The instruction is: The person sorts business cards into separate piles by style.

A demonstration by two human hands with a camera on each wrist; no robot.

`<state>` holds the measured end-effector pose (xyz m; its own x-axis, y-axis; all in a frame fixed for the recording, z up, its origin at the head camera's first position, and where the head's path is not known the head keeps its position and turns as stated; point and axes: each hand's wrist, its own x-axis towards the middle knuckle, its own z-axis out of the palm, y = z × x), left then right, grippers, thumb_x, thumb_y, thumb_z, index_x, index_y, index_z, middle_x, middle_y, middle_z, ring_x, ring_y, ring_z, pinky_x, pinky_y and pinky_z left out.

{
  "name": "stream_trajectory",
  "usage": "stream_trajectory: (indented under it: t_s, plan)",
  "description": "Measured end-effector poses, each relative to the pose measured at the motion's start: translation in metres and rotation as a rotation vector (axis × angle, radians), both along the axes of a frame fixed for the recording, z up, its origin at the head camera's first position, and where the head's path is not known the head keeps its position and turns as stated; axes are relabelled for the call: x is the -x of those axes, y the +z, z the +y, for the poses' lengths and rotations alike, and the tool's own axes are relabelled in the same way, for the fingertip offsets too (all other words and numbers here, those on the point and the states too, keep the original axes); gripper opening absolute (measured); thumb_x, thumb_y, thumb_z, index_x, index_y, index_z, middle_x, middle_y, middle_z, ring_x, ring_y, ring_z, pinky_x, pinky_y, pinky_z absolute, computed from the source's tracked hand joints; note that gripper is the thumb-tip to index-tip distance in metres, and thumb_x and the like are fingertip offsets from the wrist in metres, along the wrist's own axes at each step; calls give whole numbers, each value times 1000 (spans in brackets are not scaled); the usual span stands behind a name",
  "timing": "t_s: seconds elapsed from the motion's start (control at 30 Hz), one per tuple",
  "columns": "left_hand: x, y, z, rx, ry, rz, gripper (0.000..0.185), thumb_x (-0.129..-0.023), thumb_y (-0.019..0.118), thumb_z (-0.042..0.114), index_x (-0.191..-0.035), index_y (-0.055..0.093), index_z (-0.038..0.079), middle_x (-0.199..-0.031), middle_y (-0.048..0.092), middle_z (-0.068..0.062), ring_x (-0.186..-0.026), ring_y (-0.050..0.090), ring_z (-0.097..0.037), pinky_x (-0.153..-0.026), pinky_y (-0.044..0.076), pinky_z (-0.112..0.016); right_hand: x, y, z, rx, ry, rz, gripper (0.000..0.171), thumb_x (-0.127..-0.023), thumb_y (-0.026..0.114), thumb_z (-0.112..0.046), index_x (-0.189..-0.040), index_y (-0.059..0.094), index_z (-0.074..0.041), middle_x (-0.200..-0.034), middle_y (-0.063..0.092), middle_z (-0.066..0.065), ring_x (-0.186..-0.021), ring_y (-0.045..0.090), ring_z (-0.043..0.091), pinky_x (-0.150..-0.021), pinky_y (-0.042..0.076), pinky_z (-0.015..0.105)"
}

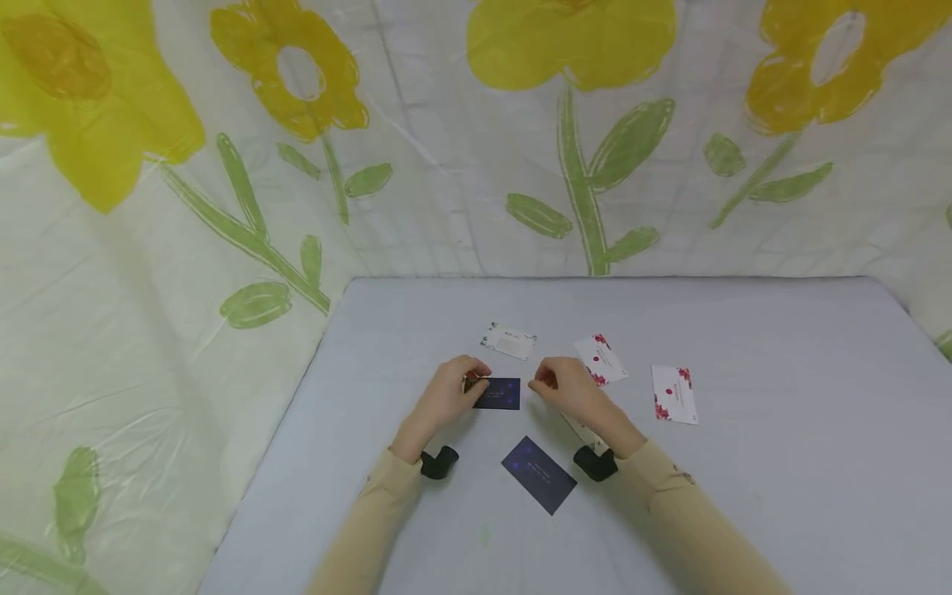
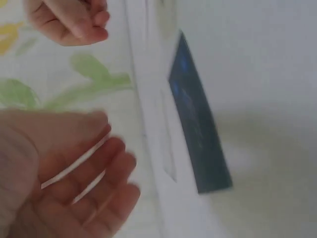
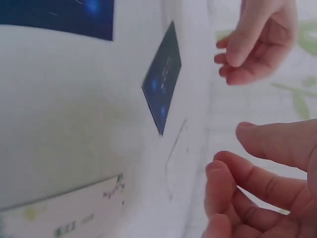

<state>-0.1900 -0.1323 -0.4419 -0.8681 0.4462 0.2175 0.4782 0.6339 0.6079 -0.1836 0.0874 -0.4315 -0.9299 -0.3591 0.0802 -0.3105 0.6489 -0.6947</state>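
My left hand hovers over the left end of a dark blue card, overlapping it in the head view. Seen from the left wrist, its fingers are slightly bent, with nothing between them and the thumb. That card lies apart from them on the table. To the right of the card is my right hand, raised, with loosely bent fingers and a gap below the thumb; it holds nothing. Closer to the front lies a second dark blue card, turned at an angle.
A white card with leafy corners lies behind the hands. Two white cards with red flowers are at the right. Another pale card is partly hidden beneath the right forearm. A flowered curtain borders the table.
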Motion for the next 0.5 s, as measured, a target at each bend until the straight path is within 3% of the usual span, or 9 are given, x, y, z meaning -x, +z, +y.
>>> stream_trajectory:
  t_s: [0.13, 0.2, 0.33, 0.5]
  plan:
    - [-16, 10, 9, 39, -285, -94, 25, -86, 64, 4, -109, 60, -3, -106, 61, -12, -99, 58, -24, -86, 47, -34, -29, 3, 10, -87, 18, -54, 14, -81, 70, -13, -85, 62, -3, -72, 51, 1, -66, 45, 14, -59, 40, 27]
    - [-23, 11, 14, 112, -367, -127, 30, -85, 65, 7, -114, 59, -1, -112, 59, -9, -105, 55, -22, -92, 43, -32, -45, 1, 11, -147, 6, -90, 19, -79, 74, -16, -86, 61, -4, -74, 51, 1, -66, 45, 13, -59, 41, 27]
    - [-33, 7, 25, 271, -420, -129, 38, -83, 69, 13, -118, 58, 5, -117, 56, -3, -110, 51, -17, -96, 38, -29, -73, -2, 9, -237, -8, -123, 34, -71, 80, -24, -88, 59, -3, -76, 50, 2, -66, 44, 14, -59, 41, 29]
    - [-38, 2, 35, 385, -431, -74, 44, -79, 74, 19, -118, 59, 6, -114, 57, -2, -107, 52, -14, -94, 39, -27, -95, -8, 8, -285, 17, -46, 45, -65, 84, -29, -82, 52, -2, -72, 42, 3, -63, 39, 17, -55, 35, 31]
